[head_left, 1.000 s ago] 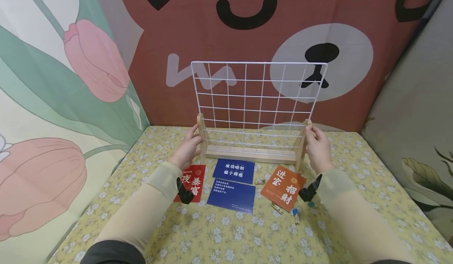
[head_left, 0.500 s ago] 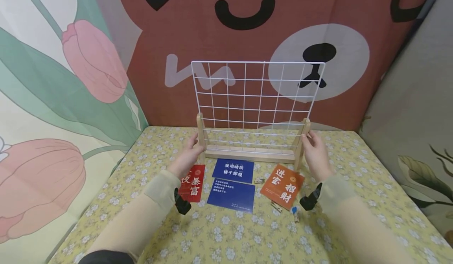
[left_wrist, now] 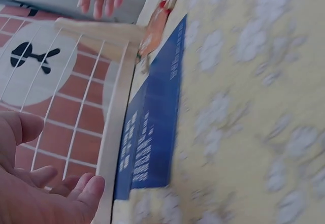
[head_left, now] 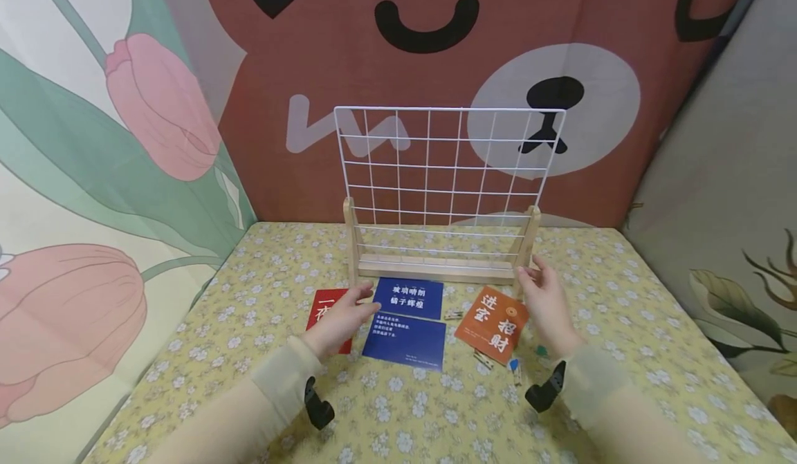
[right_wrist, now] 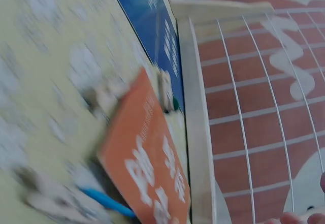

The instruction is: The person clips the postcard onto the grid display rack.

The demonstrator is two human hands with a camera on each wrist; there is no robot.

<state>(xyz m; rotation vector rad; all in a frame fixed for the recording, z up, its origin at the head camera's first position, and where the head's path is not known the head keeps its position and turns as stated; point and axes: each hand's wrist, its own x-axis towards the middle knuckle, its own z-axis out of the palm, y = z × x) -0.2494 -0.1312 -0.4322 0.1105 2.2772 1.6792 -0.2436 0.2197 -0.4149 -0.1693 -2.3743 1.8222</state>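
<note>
My left hand (head_left: 342, 319) hovers over the red card (head_left: 321, 301), covering part of it, with fingertips at the left edge of two blue cards (head_left: 401, 352). In the left wrist view its fingers are spread and slightly bent, with nothing between them. My right hand (head_left: 548, 305) is beside the right wooden leg (head_left: 527, 239) of a stand, its fingertips close to the leg's lower part and its fingers loosely bent. The stand holds an upright white wire grid (head_left: 448, 109) on a wooden base (head_left: 436, 269). An orange card (head_left: 488, 329) lies left of my right hand.
Small wooden clothespins (head_left: 483, 359) lie around the orange card, one with a blue decoration (head_left: 513, 364). A small green piece (head_left: 542, 350) lies under my right wrist. The flowered tablecloth (head_left: 398, 415) covers the table; printed cloth (head_left: 261, 173) hangs behind and at the sides.
Both hands have come off the stand's wooden legs. The left moved down and toward me, over the red card; the right slid down beside its leg. The stand and cards stay put.
</note>
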